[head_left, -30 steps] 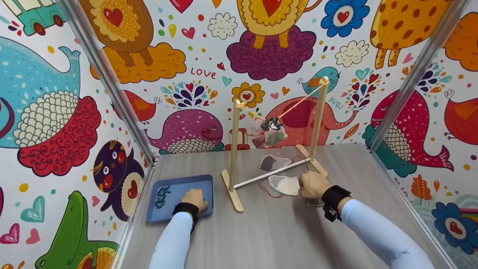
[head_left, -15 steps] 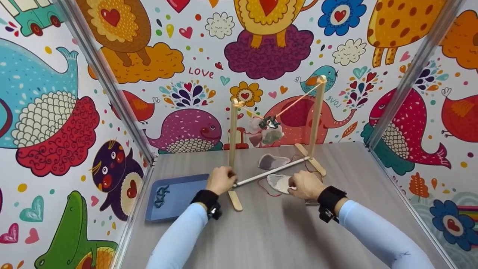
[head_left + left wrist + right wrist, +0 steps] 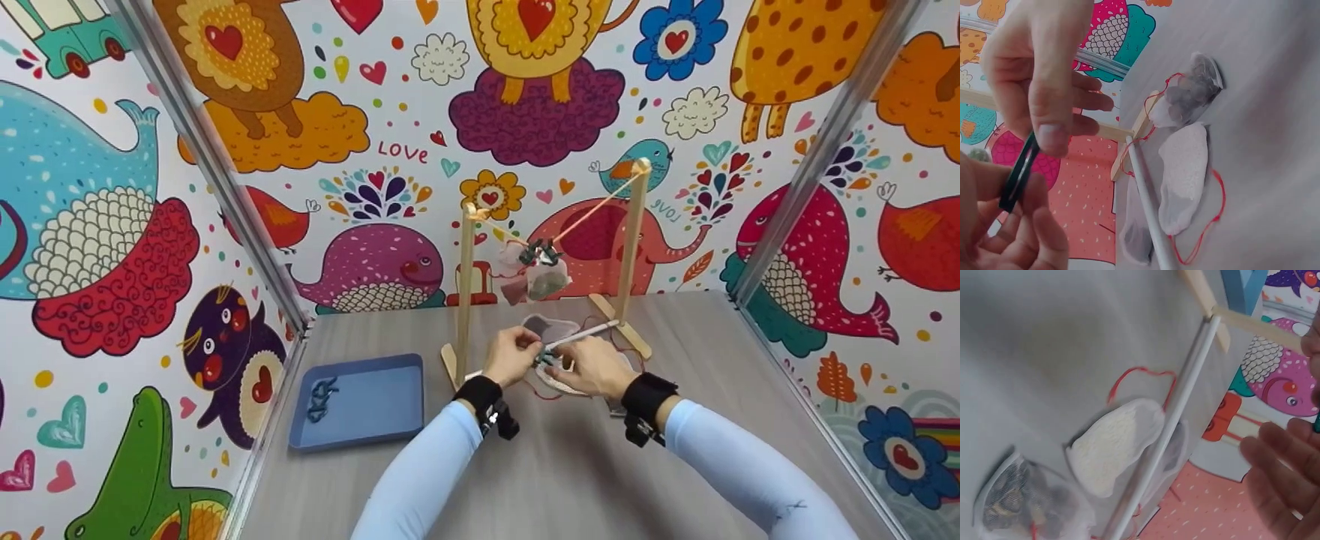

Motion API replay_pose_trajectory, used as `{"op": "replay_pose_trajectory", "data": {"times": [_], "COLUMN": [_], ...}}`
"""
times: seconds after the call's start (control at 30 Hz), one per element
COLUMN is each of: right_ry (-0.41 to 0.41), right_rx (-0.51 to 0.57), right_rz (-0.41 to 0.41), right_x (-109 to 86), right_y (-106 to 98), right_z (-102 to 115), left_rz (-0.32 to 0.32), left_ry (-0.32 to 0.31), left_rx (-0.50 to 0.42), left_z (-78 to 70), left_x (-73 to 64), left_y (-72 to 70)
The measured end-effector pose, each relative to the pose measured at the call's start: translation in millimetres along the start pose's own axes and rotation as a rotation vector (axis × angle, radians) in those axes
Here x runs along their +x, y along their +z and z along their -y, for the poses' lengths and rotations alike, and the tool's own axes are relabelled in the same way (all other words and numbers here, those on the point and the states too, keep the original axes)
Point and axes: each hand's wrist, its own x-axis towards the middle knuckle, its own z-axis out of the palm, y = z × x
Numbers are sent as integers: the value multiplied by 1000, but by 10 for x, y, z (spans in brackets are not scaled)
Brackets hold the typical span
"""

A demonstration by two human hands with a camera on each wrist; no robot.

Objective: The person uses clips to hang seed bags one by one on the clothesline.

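My left hand (image 3: 514, 356) pinches a dark green clip (image 3: 1019, 174) between thumb and fingers. The right hand (image 3: 596, 366) meets it from the other side, its thumb and forefinger on the clip's other end and the remaining fingers loose. Below them on the table lies a mesh drawstring bag with white filling (image 3: 1185, 169) and a red cord. Behind the white rod (image 3: 1148, 208) rests a greyish bag (image 3: 551, 328). A third bag with dark contents (image 3: 1022, 500) lies to the right, mostly hidden under the right wrist in the head view.
A wooden stand has two uprights (image 3: 465, 292) with a stretched cord (image 3: 596, 214) between their tops. From its sagging middle hang small bags (image 3: 547, 281) held by dark green clips. A blue tray (image 3: 367, 409) with several green clips (image 3: 322, 397) stands at left. Printed walls enclose the table.
My left hand has left the blue tray and moved right, past the stand's left upright, with a green clip. The right hand has shifted left, and both hands now meet at the clip.
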Motion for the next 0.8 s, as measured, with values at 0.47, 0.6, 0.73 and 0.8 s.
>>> {"op": "replay_pose_trajectory", "data": {"times": [0.47, 0.6, 0.73, 0.8], "right_ry": [-4, -24, -8, 1], "right_rx": [-87, -105, -115, -127], "right_rz": [-20, -16, 2, 10], "right_x": [-200, -224, -226, -219], "right_y": [23, 64, 87, 100], "right_z": [-541, -588, -598, -588], "left_rz": [85, 207, 316, 349], "left_ry": [107, 23, -3, 11], "left_rx": [686, 939, 1020, 1008], "left_z": [2007, 1866, 1412, 1206], "left_x": [251, 12, -176, -249], "left_y": [902, 952, 927, 916]}}
